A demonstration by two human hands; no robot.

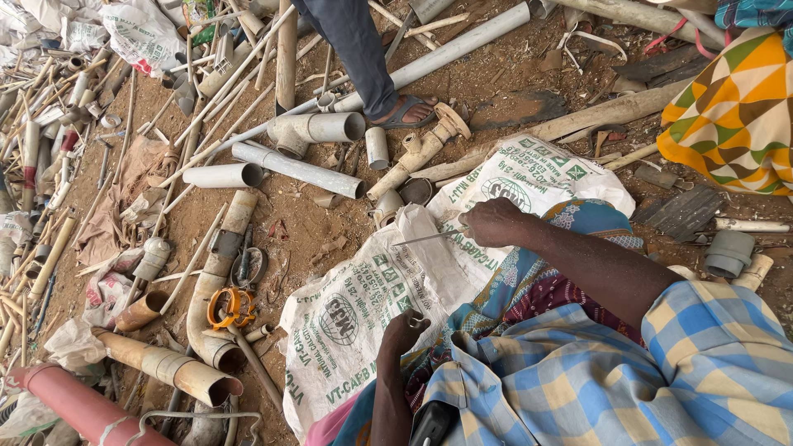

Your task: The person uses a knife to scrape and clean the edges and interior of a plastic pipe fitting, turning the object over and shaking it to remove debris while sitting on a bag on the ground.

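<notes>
Right fingers: curled together around a thin metal rod (425, 239), pinching its near end; the rod runs out toward 9 o'clock from the fist.
Right hand (493, 221): knuckles up, resting over the white woven sack (388, 289), forearm coming in from 4 o'clock out of a blue, white and yellow checked sleeve (686, 339).
Left fingers: bent tight on a small metal piece (415, 317) held at the fingertips; what kind of piece it is cannot be told.
Left hand (402, 332): at 7 o'clock of the right hand, well apart from it, raised over the lower part of the sack, wrist rising from the bottom edge.
Sack: printed, crumpled, spread across the person's lap and onto the dirt, over a patterned blue and red cloth (537, 281).
Just beyond, 12 o'clock: a tan pipe fitting with a flange (421, 149) and a short grey pipe stub (377, 147) on the ground.
Farther, 11 o'clock: a grey tee fitting (310, 130) and a long grey pipe (297, 168).
Far, 12 o'clock: another person's sandalled foot (406, 110) and dark trouser leg.
Left side, 9 o'clock: an orange clamp ring (229, 306) on a curved tan pipe (216, 281), and scattered thin tubes.
Lower left, 8 o'clock: a reddish pipe (74, 405).
Upper right, 2 o'clock: a bright yellow, orange and green patterned cloth (731, 116).
</notes>
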